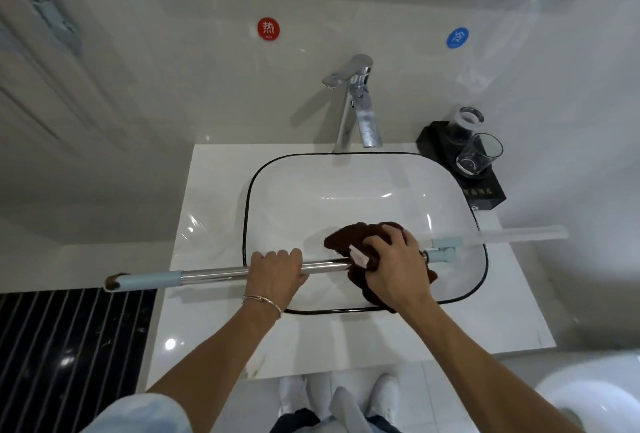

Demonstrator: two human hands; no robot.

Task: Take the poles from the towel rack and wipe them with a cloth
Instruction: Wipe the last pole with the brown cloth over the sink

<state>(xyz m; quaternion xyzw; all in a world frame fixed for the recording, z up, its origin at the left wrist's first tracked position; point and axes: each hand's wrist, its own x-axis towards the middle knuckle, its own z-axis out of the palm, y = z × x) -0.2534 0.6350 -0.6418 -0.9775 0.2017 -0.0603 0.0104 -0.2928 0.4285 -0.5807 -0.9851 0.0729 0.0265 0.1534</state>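
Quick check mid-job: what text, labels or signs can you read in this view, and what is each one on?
"热": red round sticker on the wall; the small print under it is unreadable.
"冷": blue round sticker on the same wall; its small print is unreadable.
Gold lettering on the black box: too blurred to read.

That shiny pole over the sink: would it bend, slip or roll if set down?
Probably stiff: the pole runs straight though the left hand holds it only near the middle. Its round, polished metal looks slippery and apt to roll on the smooth sink rim. Likely light too: one grip steadies it while the right hand wraps the cloth round it.
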